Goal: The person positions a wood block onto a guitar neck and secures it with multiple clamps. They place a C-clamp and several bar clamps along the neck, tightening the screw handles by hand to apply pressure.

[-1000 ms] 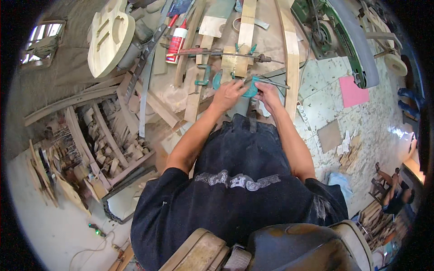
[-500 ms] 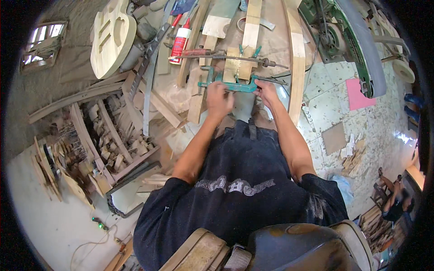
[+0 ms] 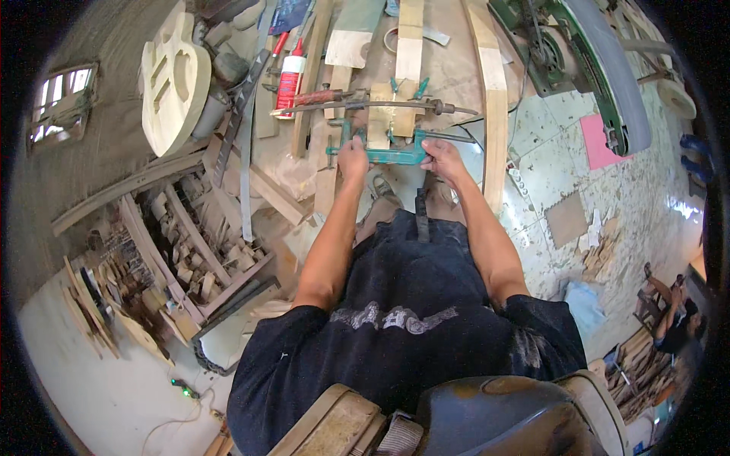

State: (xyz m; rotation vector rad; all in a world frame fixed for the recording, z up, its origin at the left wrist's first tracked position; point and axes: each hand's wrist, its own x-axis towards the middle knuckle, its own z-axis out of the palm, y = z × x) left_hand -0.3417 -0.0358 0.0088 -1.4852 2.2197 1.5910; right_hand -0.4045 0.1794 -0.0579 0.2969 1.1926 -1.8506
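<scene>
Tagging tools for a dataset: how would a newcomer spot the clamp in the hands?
From the big dark shirt, follow the bare forearms up to the left hand and right hand. Between them, just below a pale wooden block, the teal clamp runs left to right. It's far larger than the small green pieces at that block, and both hands hold it.

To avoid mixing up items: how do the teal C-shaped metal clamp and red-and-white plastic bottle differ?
The clamp is teal; the bottle is red and white. The clamp is an open frame; the bottle is closed, with a pointed red tip. The left hand and right hand hold the clamp; neither touches the bottle. Both are in front of the person.
</scene>
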